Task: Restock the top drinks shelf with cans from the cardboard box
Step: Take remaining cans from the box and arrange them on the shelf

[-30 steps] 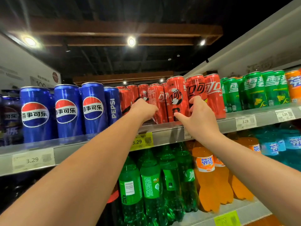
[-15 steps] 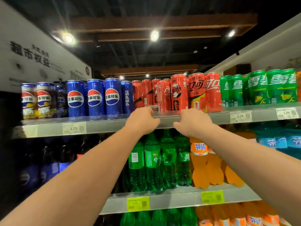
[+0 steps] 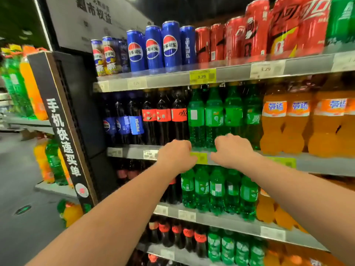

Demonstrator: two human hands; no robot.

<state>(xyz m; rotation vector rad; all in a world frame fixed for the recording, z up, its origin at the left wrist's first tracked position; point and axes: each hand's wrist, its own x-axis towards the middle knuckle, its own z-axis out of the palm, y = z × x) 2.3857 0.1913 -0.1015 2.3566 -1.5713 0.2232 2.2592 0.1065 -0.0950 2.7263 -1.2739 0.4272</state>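
Our left hand (image 3: 175, 156) and right hand (image 3: 231, 150) are held out side by side, backs towards us. The fingers of both are curled under and narrow, and we see nothing held in either. Both arms are stretched forward and nearly straight, the right hand a touch higher. The hands sit in front of the second shelf (image 3: 134, 151), on either side of a yellow price tag (image 3: 200, 158), with green bottles (image 3: 214, 116) just beyond.

The top shelf (image 3: 172, 78) is well above both hands. Its red cans (image 3: 255, 33) stand up and to the right and its blue cans (image 3: 153, 48) up and to the left, all upright with the long axis vertical. The right hand is nearer the red row.

The cardboard box is out of view, so we cannot tell which way it lies. We judge the next can must come from there.
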